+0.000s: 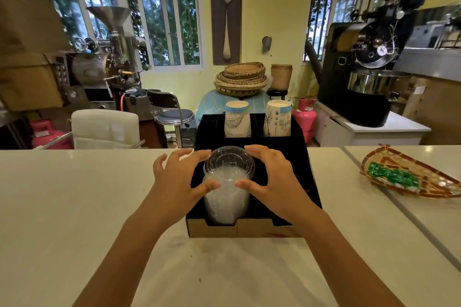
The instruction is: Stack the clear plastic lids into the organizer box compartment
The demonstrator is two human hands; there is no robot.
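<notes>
A tall stack of clear plastic lids (228, 189) stands in the front middle compartment of a black cardboard organizer box (308, 182) on the white counter. My left hand (178, 179) cups the stack from the left, thumb against its front and fingers curled near the top lid. My right hand (273, 177) mirrors it on the right side, thumb on the front and fingers at the rim. The stack's lower end is hidden behind the box's front wall.
Two stacks of printed paper cups (237, 122) (278, 118) stand in the box's back compartments. A woven tray (424, 189) with green packets (393, 177) lies at the right on the counter. Beyond the counter are a chair, roasting machines, pink gas cylinders and baskets.
</notes>
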